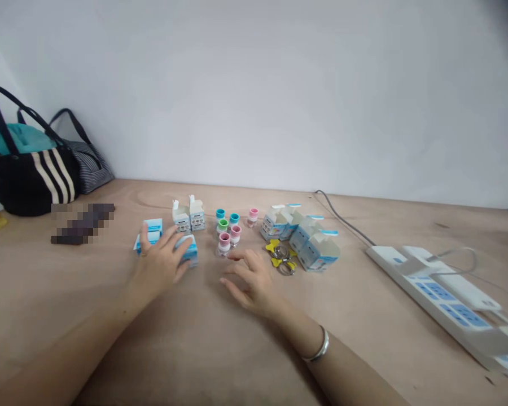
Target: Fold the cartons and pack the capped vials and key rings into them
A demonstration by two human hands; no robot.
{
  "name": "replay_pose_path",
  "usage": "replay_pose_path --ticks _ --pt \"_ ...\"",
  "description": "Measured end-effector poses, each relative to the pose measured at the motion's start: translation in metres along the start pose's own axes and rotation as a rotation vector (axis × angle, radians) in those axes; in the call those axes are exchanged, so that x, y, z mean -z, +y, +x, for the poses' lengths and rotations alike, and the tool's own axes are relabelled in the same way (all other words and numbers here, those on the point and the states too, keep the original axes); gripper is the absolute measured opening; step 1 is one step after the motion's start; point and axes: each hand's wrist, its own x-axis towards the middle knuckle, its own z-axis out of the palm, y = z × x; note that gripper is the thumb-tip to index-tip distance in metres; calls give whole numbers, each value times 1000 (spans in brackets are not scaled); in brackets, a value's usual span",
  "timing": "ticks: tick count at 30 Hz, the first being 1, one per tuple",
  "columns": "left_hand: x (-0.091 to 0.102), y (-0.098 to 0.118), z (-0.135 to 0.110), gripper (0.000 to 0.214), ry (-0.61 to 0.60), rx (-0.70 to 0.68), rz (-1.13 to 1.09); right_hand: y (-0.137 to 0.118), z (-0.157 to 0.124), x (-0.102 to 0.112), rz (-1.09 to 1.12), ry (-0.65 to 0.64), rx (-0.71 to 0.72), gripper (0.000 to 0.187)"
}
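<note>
My left hand [161, 258] has its fingers spread over small blue-and-white cartons at the left. One blue carton [189, 251] lies by its fingertips, and another carton [153, 226] sits behind its thumb side; whether it touches either I cannot tell. My right hand [250, 282] hovers with parted, curled fingers and nothing in them. Just beyond it stand small clear bottles with coloured rims: a pink one [224, 242], a green one [222, 226], blue ones [220, 214] and others. To its right lie yellow-tabbed metal rings [283, 258].
Two open cartons [197, 215] stand behind my left hand. Several more open cartons [319, 252] are grouped right of the bottles. A white power strip [427, 299] with a grey cable [342, 214] is at right. Bags [29, 175] and a dark pixelated object [83, 224] are at left.
</note>
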Motion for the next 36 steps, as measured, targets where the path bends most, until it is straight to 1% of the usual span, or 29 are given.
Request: replay_pose_path --ticks 2,4,6,8,9,12,14,16,18,20,22,25,27,28,29,32,34,36 --pt "1 -12 -1 32 -43 82 53 0 -1 -3 1 -37 19 6" --pt "4 -18 0 36 -85 170 90 -1 -2 -4 4 -65 31 7" --pt "9 -20 5 47 -108 271 108 -1 -3 -5 9 -83 32 8" --pt "15 -21 15 60 -127 355 108 -1 -3 -5 10 -93 28 9" --pt "17 -22 22 60 -144 378 102 0 -3 -6 11 -96 26 9" --pt "19 -27 44 50 -242 385 48 2 -3 -7 20 -105 20 9" --pt "16 -31 57 52 -300 398 -15 3 -4 -8 30 -118 16 8" --pt "11 -35 65 54 -312 444 -59 3 -4 -9 39 -136 12 8" --pt "9 -38 68 55 -272 501 -62 3 -5 -9 47 -147 12 8" --pt "11 -40 68 52 -181 531 -37 3 -5 -10 52 -139 10 8" --pt "20 -40 66 47 -18 518 -13 3 -5 -10 54 -118 5 7" --pt "41 -33 60 37 285 450 -65 3 -3 -9 68 -76 -16 10" --pt "52 -21 55 35 373 392 -222 2 -1 -8 94 -26 -51 18" --pt "55 -14 52 34 356 371 -331 2 0 -6 114 9 -72 25" --pt "55 -6 49 34 310 355 -430 2 1 -5 137 45 -89 33" --pt "43 16 38 32 97 306 -682 -1 4 3 213 113 -97 54" --pt "29 26 30 31 -29 268 -817 -3 5 8 257 123 -80 58" --pt "15 32 24 29 -108 254 -903 -5 6 11 286 123 -74 54"
